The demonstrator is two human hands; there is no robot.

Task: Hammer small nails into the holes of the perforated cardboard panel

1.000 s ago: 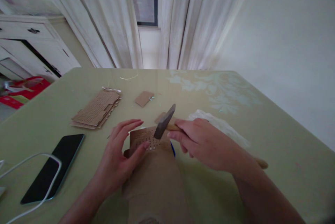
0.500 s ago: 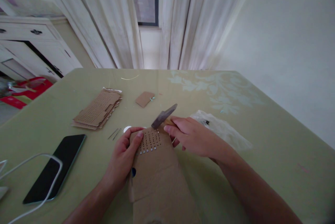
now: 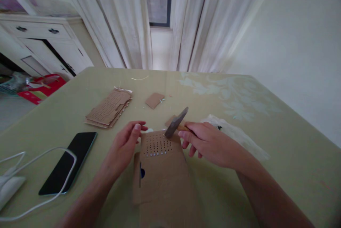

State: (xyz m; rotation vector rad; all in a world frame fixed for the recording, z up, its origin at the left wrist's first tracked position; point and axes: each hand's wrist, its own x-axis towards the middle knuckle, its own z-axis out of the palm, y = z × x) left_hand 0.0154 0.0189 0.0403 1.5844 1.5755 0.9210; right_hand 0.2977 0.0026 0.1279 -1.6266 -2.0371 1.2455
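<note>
I saw the left hand (image 3: 124,145) come off the cardboard (image 3: 165,178), its thumb now just beside the left edge, while the hammer (image 3: 176,123) had tipped more steeply over the holes (image 3: 157,145).

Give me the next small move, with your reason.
Probably the left hand should steady the long brown perforated cardboard: the thumb is off the top face, while the right hand holds the wooden-handled grey metal hammer over the holed end.

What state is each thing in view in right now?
Hammer: held in the right hand, head tilted
Near cardboard: holed, pale dots along one row
Phone: flat, screen dark
White cable: looped across the phone
Cardboard stack: flat, top sheet perforated
Clear plastic: crumpled
Curtains: partly open
</note>
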